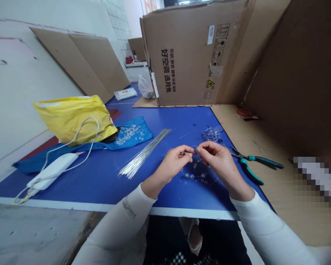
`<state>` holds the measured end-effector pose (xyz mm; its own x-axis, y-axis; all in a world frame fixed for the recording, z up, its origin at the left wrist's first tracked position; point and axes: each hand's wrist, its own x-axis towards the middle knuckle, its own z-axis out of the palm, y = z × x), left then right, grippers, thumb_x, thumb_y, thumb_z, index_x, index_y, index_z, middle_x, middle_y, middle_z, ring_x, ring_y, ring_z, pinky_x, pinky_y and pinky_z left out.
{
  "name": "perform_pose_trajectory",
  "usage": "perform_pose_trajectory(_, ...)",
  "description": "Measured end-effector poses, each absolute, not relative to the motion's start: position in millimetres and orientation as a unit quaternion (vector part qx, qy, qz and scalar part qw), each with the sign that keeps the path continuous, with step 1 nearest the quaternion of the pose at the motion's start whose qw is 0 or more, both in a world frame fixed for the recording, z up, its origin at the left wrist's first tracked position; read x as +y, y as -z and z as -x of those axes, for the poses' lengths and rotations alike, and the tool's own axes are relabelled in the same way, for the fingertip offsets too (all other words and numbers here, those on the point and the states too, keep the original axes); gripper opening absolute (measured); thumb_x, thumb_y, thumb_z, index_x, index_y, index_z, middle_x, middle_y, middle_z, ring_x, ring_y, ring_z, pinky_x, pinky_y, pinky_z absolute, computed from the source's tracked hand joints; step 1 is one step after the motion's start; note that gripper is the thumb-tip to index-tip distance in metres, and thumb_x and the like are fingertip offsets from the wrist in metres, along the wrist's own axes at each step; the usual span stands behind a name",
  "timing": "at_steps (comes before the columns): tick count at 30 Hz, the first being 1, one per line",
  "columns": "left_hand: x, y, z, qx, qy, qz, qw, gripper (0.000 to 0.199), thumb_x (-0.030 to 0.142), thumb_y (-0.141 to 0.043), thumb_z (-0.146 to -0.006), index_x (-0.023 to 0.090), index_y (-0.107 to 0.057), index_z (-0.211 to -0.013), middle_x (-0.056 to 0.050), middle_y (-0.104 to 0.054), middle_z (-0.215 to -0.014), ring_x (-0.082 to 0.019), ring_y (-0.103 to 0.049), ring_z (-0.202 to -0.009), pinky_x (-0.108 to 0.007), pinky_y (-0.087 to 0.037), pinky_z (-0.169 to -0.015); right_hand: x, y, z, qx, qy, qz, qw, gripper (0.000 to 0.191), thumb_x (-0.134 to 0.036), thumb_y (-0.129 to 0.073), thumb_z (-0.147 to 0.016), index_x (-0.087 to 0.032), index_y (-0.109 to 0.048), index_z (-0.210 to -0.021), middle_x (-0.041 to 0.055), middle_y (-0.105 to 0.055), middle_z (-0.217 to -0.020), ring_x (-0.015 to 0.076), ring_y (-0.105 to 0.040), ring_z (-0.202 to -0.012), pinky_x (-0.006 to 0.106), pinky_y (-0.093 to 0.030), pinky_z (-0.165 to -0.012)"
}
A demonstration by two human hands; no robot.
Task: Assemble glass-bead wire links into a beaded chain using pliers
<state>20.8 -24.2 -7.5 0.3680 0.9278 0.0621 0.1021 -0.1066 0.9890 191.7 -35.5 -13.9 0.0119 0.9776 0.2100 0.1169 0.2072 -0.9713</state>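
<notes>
Though beside the hand (217,162) — pliers (253,159), likely.

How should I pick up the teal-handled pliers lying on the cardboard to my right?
Best to grip the teal handles just behind the pivot, coming from above with your right hand. The pliers lie flat on the cardboard sheet, handles spread apart, jaws toward the blue tabletop, so your fingers should close easily around both handles.

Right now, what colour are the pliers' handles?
The pliers have teal and black handles, shown best in the head view.
</notes>
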Motion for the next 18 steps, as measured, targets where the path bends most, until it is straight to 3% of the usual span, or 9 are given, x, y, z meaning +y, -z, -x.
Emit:
perform_pose_trajectory(5,-23.8,10.4,-19.7,0.400,-0.381,-0.656,0.514,0.011,0.024,-0.055,-0.088,0.019,-0.065,-0.089,0.001,-0.058,-0.073,-0.014,-0.050,-0.069,-0.028,-0.037,-0.067,-37.0,12.3,-191.2,-0.579,-0.411,0.476,0.519,0.021,-0.041,-0.068,-0.084,-0.021,-0.066,-0.077,-0.0050,-0.053,-0.057,0.0095,-0.042,-0.046,0.026,-0.032,-0.046)
perform_pose_trajectory(10,-23.5,9.6,-20.6,0.402,-0.387,-0.659,0.504,0.028,0.033,-0.047,-0.095,0.019,-0.060,-0.074,0.000,-0.058,-0.072,-0.013,-0.047,-0.066,-0.028,-0.036,-0.065,-37.6,11.0,-190.3,-0.577,-0.422,0.468,0.520,0.020,-0.040,-0.068,-0.083,-0.021,-0.065,-0.076,-0.0053,-0.052,-0.056,0.0097,-0.041,-0.046,0.026,-0.032,-0.046)
perform_pose_trajectory(18,-24.0,8.4,-20.7,0.411,-0.377,-0.664,0.499,0.022,0.030,-0.054,-0.091,0.020,-0.064,-0.075,-0.001,-0.060,-0.071,-0.015,-0.051,-0.068,-0.028,-0.037,-0.064,-33.7,15.1,-191.0,-0.582,-0.410,0.458,0.532,0.020,-0.040,-0.068,-0.081,-0.021,-0.068,-0.074,0.0004,-0.066,-0.070,0.0138,-0.053,-0.063,0.028,-0.041,-0.060)
